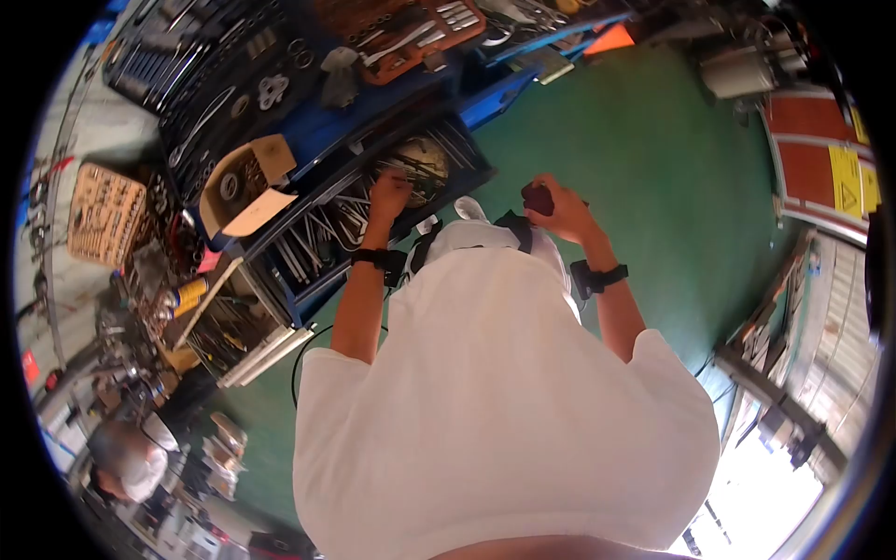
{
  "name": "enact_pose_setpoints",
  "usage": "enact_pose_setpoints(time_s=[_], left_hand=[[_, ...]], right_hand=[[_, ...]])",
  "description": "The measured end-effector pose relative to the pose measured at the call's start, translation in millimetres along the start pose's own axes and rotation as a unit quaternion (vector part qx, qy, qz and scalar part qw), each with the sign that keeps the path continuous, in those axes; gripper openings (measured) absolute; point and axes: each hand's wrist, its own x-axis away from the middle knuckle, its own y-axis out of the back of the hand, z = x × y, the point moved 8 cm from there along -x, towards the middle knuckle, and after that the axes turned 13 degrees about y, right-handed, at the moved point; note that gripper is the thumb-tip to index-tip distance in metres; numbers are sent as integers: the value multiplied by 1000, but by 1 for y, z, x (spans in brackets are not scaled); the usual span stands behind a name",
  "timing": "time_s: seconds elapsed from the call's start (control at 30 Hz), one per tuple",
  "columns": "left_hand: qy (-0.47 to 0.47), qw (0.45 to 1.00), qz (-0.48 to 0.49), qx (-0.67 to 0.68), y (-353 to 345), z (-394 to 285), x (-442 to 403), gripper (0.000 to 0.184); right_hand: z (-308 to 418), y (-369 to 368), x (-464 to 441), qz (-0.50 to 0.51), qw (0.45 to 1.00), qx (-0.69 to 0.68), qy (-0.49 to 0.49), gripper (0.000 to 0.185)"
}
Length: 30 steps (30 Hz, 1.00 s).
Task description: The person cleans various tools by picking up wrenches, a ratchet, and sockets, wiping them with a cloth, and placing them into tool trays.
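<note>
Over an open blue drawer (313,224) full of metal tools, my left hand (390,193) is closed, fingers bent down at the tools; what it grips, if anything, is too small to make out. A round pale tray (431,161) with long thin tools on it lies in the drawer just beyond that hand. My right hand (560,213) is wrapped round a dark object (538,198), held above the green floor to the right of the drawer.
An open cardboard box (247,219) stands on the blue workbench, left of the drawer. Behind are socket sets and an orange tool case (411,42). A wooden-edged tool bin (219,327) sits at left. Another person (131,462) is at lower left. A red cabinet (812,140) stands at right.
</note>
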Motion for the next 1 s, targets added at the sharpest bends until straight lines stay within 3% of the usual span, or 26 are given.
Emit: enact_pose_setpoints(time_s=[0.07, 0.1, 0.17, 0.2, 0.27, 0.3, 0.37, 0.43, 0.5, 0.57, 0.63, 0.67, 0.73, 0.77, 0.83, 0.9, 0.97, 1.0], left_hand=[[152, 969, 167, 99, -9, -13, 15, 50], [161, 969, 153, 107, -1, -27, 23, 50], [114, 952, 240, 155, 2, -70, 47, 67], [125, 953, 223, 163, 10, -83, 54, 67], [76, 940, 290, 161, 11, -118, 75, 90], [88, 943, 274, 167, 17, -127, 80, 90], [27, 933, 298, 202, 17, -152, 94, 102], [41, 933, 271, 232, 17, -154, 102, 102], [73, 916, 259, 298, 15, -153, 108, 92], [95, 906, 239, 336, 16, -148, 117, 87], [91, 922, 142, 350, 30, -139, 125, 70], [99, 921, 132, 354, 28, -132, 129, 70], [142, 860, 67, 486, 16, -104, 139, 60], [148, 856, 60, 491, 3, -85, 146, 60], [136, 940, -34, 311, -6, -44, 160, 51], [147, 939, -52, 306, -4, -34, 172, 44], [156, 938, -61, 303, -8, -34, 191, 39], [244, 843, -84, 472, -4, -25, 200, 33]], right_hand=[[-2, -1, -16, 11, 998, -53, 30, 50], [1, -1, -24, 25, 998, -50, 42, 50], [10, 2, -43, 28, 996, -56, 60, 51], [16, 0, -52, 45, 995, -56, 74, 51], [37, 1, -67, 18, 979, -136, 153, 50], [48, -3, -74, 35, 976, -139, 164, 50], [76, -11, -83, 75, 942, -270, 184, 49], [99, -26, -90, 136, 924, -299, 196, 49], [112, -45, -95, 197, 902, -325, 203, 50], [126, -61, -99, 232, 886, -277, 290, 49], [140, -63, -98, 280, 882, -256, 279, 48], [142, -67, -97, 314, 882, -232, 263, 47], [129, -80, -100, 325, 872, -230, 283, 45], [121, -85, -103, 324, 867, -229, 302, 42], [107, -93, -104, 329, 862, -198, 332, 39], [98, -96, -106, 331, 857, -169, 357, 36], [72, -108, -105, 425, 856, -175, 236, 31], [67, -106, -107, 402, 862, -196, 240, 31]])
